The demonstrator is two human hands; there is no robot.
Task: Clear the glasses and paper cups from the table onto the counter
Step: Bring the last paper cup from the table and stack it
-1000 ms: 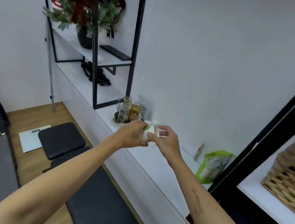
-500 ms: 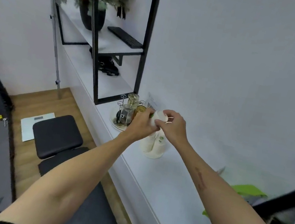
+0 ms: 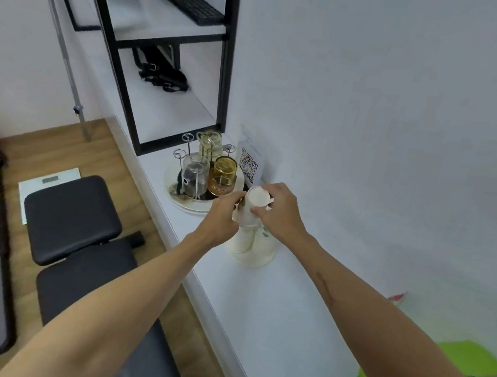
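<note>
A long white bench [image 3: 277,319] runs along the wall from near right to far left. On it, in the middle, stand upturned white paper cups [image 3: 251,248]. Just beyond them sits a round tray [image 3: 186,205] carrying glasses on a wire rack, with a QR-code sign [image 3: 248,165] behind it. A green packet [image 3: 473,357] lies at the near right.

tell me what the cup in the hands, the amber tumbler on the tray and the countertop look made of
The cup: likely paper, matte white with a green print. The amber tumbler: looks like tinted glass, see-through, glossy, with a gold-toned rim. The countertop: smooth white surface with a soft sheen, perhaps laminate; cannot tell for sure.
</note>
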